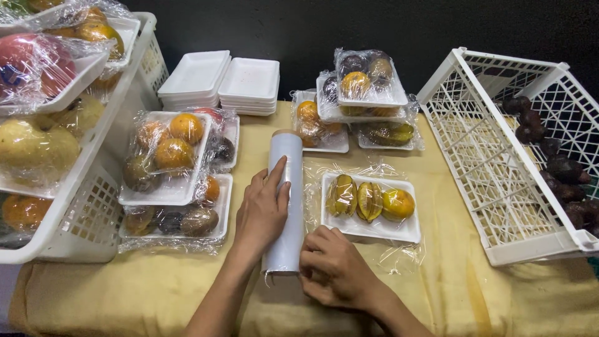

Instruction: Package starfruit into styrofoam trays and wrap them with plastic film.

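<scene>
The roll of clear wrap (286, 203) lies near the table's (156, 299) front edge. The left hand (262, 212) lies flat on it. The right hand (334, 268) pinches its near end. Just beside it, a white tray of fruit (369, 206) sits on wrap, top still bare. Wrapped trays (171, 181) wait at the left.

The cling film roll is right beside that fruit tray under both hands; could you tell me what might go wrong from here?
1. The film spread under the fruit tray looks crinkled already; it may fold and stick to itself.
2. The left hand alone rests on the cling film roll; the right hand is at its near end, so it might skew.
3. The starfruit and orange fruit lie loose and could shift.
</scene>
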